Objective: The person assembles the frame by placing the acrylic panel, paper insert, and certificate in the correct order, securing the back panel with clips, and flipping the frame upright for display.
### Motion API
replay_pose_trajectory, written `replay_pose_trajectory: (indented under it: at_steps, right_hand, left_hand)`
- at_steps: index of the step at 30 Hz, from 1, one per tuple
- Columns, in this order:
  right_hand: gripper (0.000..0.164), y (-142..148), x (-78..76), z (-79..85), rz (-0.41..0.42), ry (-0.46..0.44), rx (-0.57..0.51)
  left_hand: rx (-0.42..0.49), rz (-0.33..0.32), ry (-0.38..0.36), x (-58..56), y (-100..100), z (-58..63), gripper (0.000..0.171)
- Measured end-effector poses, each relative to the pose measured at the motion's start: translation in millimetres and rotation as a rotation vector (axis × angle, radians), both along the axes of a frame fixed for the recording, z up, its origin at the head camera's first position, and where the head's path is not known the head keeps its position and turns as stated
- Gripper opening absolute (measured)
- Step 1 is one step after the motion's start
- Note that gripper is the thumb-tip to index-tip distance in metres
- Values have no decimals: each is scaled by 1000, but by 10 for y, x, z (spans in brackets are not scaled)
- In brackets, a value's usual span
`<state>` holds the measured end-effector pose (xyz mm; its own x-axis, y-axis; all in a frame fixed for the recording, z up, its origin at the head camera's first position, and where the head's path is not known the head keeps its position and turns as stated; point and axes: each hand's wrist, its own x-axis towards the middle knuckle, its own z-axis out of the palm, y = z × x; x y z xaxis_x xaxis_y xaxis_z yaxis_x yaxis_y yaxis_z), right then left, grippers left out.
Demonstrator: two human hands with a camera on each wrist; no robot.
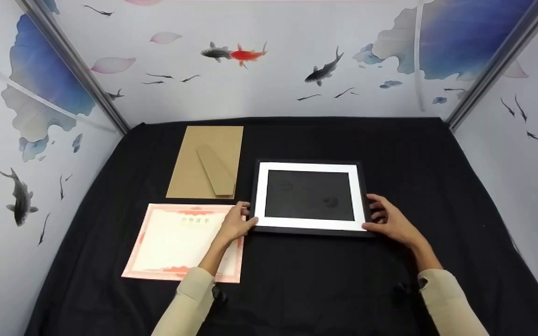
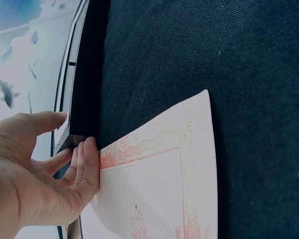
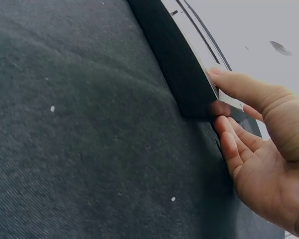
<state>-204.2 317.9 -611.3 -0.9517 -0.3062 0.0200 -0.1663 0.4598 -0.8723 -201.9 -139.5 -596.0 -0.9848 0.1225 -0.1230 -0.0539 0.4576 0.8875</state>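
Observation:
A black picture frame [image 1: 313,229] with a white mat around a dark middle lies on the black cloth in the head view. My left hand [image 1: 237,224] grips its left side near the front corner. In the left wrist view, the thumb of the left hand [image 2: 45,169] is on the top edge and the fingers are against the outer side. At the opposite front corner, my right hand [image 1: 392,224] holds the frame likewise, and the right wrist view shows the thumb of that right hand [image 3: 264,154] on top. A certificate [image 1: 180,242] with a pink border lies partly beneath the left wrist.
A brown backing board [image 1: 185,172] with a fold-out stand [image 1: 216,172] lies behind the certificate, left of the frame. Black cloth [image 1: 315,284] covers the table. White panels [image 1: 269,88] printed with fish and leaves enclose the back and both sides.

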Motion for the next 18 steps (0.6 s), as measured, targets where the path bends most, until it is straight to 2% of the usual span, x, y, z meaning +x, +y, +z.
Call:
replay_pose_trajectory:
  at_steps: [4, 11, 17, 18]
  right_hand:
    - [85, 20, 2, 33, 4, -12, 16]
    - [86, 2, 9, 77, 8, -9, 61]
    - [85, 17, 12, 53, 12, 10, 70]
    - [85, 17, 14, 50, 12, 9, 69]
  left_hand:
    - [18, -15, -6, 11, -46, 6, 49]
    - [79, -67, 100, 48, -268, -10, 42]
    - [127, -58, 141, 82, -482, -7, 39]
    - [130, -50, 144, 108, -499, 48, 39]
